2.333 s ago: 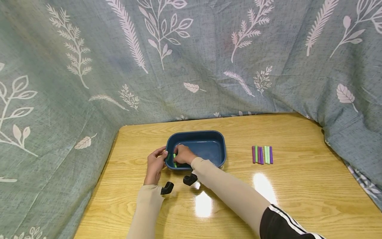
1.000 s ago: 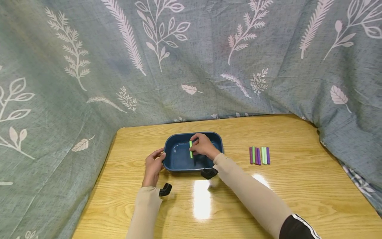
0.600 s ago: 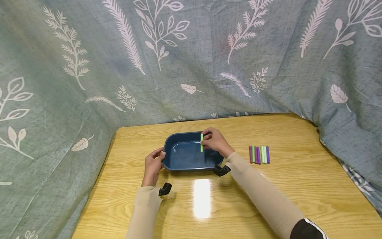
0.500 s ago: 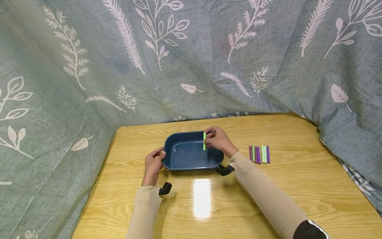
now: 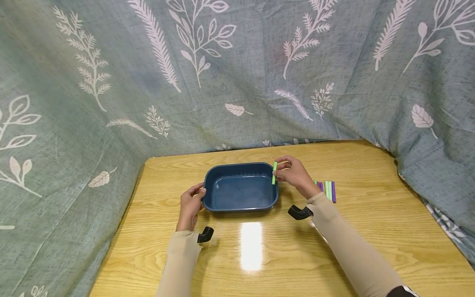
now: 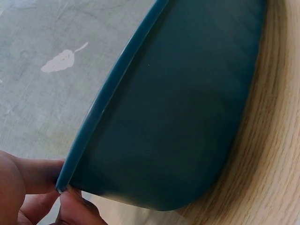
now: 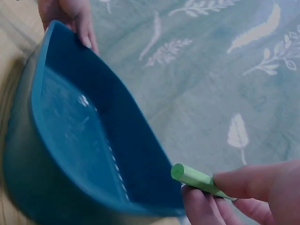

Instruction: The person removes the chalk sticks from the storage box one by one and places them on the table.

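My left hand [image 5: 191, 207] pinches the rim of a dark blue plastic tub [image 5: 241, 194] at its left end. In the left wrist view, thumb and fingers [image 6: 44, 176] sit on both sides of that rim. My right hand [image 5: 295, 175] holds a short light green stick [image 5: 274, 173] between thumb and fingers, at the tub's right rim. The right wrist view shows the stick [image 7: 199, 180] up close, with a blunt round end. Inside the tub, the visible floor [image 7: 77, 133] is bare. Behind the right wrist, a row of purple and green sticks [image 5: 328, 192] is partly hidden.
The tub stands on a wooden table [image 5: 167, 177] near its back edge. A grey-blue leaf-patterned cloth [image 5: 222, 123] hangs behind and along both sides. Black wrist-camera mounts [image 5: 299, 212] stick out from both wrists.
From inside the tub, my right hand has lifted the green stick and carried it rightward to the right rim. Now it covers part of the stick row. The left hand keeps its hold.
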